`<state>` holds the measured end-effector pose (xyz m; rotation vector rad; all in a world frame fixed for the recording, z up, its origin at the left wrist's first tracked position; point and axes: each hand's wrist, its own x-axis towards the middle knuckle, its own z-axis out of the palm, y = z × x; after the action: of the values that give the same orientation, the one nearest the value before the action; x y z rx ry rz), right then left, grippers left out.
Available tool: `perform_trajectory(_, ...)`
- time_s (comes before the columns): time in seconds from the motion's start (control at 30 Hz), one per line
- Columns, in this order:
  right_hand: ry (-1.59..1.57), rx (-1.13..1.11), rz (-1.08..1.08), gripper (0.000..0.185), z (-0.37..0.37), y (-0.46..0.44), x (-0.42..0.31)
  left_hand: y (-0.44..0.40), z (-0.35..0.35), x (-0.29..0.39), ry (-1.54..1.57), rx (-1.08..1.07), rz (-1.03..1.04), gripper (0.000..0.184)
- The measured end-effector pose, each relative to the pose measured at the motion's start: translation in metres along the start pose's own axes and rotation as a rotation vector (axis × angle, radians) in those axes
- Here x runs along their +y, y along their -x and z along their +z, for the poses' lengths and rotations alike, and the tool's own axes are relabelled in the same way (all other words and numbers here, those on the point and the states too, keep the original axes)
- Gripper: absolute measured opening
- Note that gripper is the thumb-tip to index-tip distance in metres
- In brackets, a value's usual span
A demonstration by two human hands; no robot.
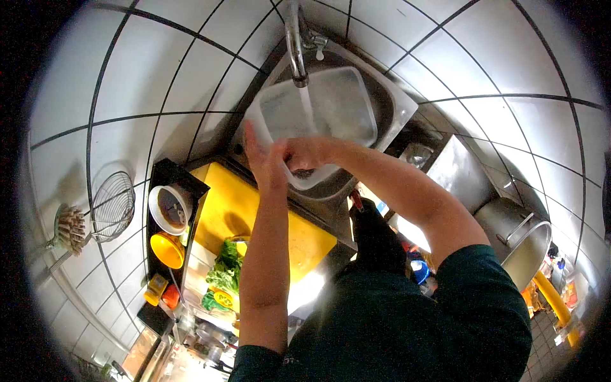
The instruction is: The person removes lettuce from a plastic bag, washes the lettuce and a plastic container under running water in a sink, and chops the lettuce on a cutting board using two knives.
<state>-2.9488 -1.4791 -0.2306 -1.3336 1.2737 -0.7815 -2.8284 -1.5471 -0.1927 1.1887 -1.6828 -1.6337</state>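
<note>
A translucent white plastic container lies tilted in the metal sink, under the tap. A stream of water runs from the spout into it. My left hand holds the container's near left side, its fingers stretched along the outer wall. Beside it my right hand is closed at the container's near end, with its fingers curled downward. What those fingers grip is hidden beneath the hand.
Left of the sink is a yellow cutting board, with leafy greens nearby. A white bowl and a yellow bowl stand along the tiled wall. A wire strainer and a brush hang there. A large pot stands right.
</note>
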Motion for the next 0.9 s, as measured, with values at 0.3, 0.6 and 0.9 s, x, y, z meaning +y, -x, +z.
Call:
perform_trajectory(0.3,0.637,-0.077,0.388,0.030,-0.007,0.025,0.071,0.027,-0.015,0.035,-0.058,0.056,-0.046,0.090)
perform_trajectory(0.6,0.675,0.366,0.584,0.037,-0.024,-0.002,0.081,0.051,-0.020,0.006,0.223,0.011,-0.089,0.089)
perform_trajectory(0.9,0.150,0.434,0.285,0.043,0.000,-0.010,0.062,0.047,-0.018,0.001,0.456,0.074,-0.322,0.080)
